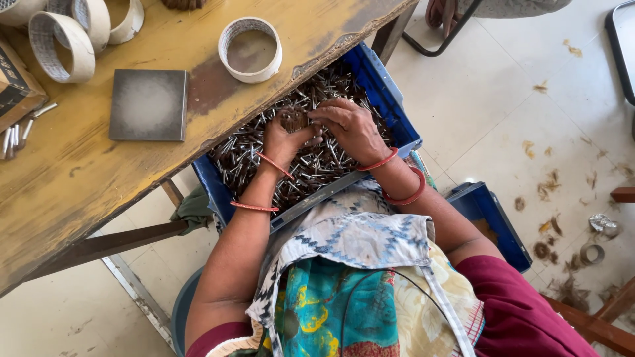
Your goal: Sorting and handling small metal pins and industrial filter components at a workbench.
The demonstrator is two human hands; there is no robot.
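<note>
Head cam – left hand [286, 137] fingers curled round brown stick bundle [293, 119], right hand [349, 129] fingers bent, touching bundle, over blue crate [397, 112].

— What sort of place is this?
— A small hand workshop. A worn wooden workbench [99, 165] carries tape rolls [63, 36], a blue crate [387, 99] brims with small metal-tipped pieces [317, 162], and scraps [549, 188] litter the tiled floor [489, 99].

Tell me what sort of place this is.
Probably a small hand-assembly workshop. The left hand and right hand gather a bundle of small metal-tipped pieces from a blue crate full of them. Beside it stands a worn wooden table with tape rolls.
</note>
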